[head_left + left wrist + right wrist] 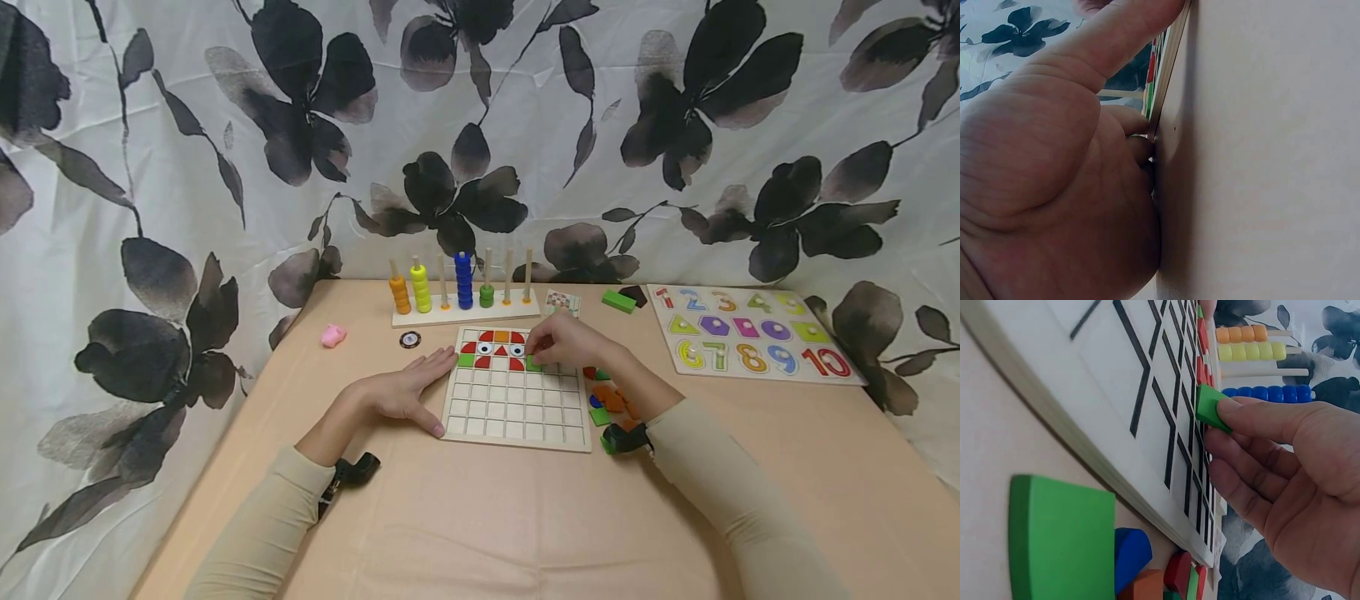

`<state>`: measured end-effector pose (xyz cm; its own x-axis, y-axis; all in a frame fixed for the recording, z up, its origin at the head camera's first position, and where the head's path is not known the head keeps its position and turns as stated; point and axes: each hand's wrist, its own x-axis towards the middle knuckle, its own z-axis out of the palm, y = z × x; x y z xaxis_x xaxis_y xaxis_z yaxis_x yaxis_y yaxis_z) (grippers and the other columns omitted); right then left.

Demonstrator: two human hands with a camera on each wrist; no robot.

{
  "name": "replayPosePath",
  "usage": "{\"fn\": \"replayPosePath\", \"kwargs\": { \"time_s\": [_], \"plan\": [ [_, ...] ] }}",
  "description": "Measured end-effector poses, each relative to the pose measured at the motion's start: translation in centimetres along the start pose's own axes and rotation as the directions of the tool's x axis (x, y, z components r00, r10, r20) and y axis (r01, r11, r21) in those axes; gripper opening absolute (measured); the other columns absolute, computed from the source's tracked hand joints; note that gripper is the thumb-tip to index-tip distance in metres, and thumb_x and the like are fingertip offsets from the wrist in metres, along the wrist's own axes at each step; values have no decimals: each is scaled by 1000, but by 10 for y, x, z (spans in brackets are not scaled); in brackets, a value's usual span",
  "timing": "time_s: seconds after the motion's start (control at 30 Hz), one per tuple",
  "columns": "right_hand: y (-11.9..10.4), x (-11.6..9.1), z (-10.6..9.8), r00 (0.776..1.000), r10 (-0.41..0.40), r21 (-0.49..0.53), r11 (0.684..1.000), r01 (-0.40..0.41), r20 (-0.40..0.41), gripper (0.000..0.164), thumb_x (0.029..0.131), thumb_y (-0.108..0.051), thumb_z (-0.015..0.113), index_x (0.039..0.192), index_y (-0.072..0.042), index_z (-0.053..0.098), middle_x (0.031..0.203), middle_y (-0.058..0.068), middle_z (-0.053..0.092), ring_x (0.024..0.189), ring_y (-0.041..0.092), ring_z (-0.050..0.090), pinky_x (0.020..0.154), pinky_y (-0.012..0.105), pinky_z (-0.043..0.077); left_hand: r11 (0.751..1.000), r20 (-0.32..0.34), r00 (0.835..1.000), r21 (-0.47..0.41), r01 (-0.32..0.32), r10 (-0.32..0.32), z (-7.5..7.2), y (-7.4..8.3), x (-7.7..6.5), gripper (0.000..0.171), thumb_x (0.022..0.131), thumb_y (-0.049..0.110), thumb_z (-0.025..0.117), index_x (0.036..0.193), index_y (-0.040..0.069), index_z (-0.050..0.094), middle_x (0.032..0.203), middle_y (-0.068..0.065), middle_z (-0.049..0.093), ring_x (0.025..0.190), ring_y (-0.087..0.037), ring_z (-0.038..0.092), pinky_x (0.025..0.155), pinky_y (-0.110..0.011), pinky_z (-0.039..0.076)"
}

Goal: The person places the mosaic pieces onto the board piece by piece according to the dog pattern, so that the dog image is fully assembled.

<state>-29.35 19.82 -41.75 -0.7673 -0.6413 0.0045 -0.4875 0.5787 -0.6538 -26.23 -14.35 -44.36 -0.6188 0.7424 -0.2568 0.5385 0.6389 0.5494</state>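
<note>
A white wooden grid board (517, 408) lies on the table, its upper rows partly filled with red, green, orange and eye-like tiles. My left hand (408, 387) lies flat with spread fingers, touching the board's left edge; in the left wrist view the palm (1035, 187) is beside the board's rim. With thumb and fingers, my right hand (566, 340) pinches a green square tile (1210, 406) over the upper right part of the board. Loose tiles, among them orange pieces (611, 400) and a green square (1066, 537), lie along the board's right side.
Behind the board stands a peg stacker (480, 315) with colored rings. A number and shape puzzle (757, 333) lies at the right. A pink piece (333, 336), a round black token (410, 339), a green block (618, 301) and a small picture card (562, 302) lie around.
</note>
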Motion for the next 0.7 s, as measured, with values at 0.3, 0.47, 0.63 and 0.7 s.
{"fn": "replayPosePath", "kwargs": {
  "time_s": [0.3, 0.47, 0.63, 0.7],
  "plan": [
    [-8, -2, 2, 998, 55, -86, 995, -55, -2, 14, 84, -7, 74, 97, -10, 76, 89, -1, 69, 77, 16, 56, 70, 27, 51, 1000, -1, 1000, 7, -9, 9, -1, 1, 0, 122, 68, 62, 77, 156, 17, 3, 162, 0, -9, 147, -16, -11, 118, -39, -1],
    [-9, -1, 5, 998, 61, -165, 984, -63, -18, 17, 82, -6, 75, 97, -12, 78, 90, -3, 70, 77, 11, 59, 68, 25, 52, 1000, 1, 1000, -4, -7, 7, -1, 1, 0, 122, 68, 62, 77, 156, 18, 4, 162, 1, -8, 146, -15, -11, 118, -41, -1],
    [-5, -4, 5, 1000, 17, -184, 983, -20, -17, 16, 83, -5, 73, 97, -11, 78, 93, -1, 72, 80, 9, 62, 69, 25, 53, 1000, 5, 1000, -5, -2, 2, 0, 1, 0, 122, 68, 62, 77, 156, 18, 4, 162, 1, -8, 146, -15, -11, 119, -40, -1],
    [-5, -8, 1, 1000, 8, -176, 984, -11, -19, 18, 84, -6, 73, 101, -11, 77, 96, -1, 72, 81, 11, 61, 71, 27, 52, 1000, 6, 1000, -5, 1, -1, -1, 1, 0, 122, 68, 62, 77, 156, 18, 4, 162, 0, -8, 147, -16, -11, 118, -40, -1]
  ]
}}
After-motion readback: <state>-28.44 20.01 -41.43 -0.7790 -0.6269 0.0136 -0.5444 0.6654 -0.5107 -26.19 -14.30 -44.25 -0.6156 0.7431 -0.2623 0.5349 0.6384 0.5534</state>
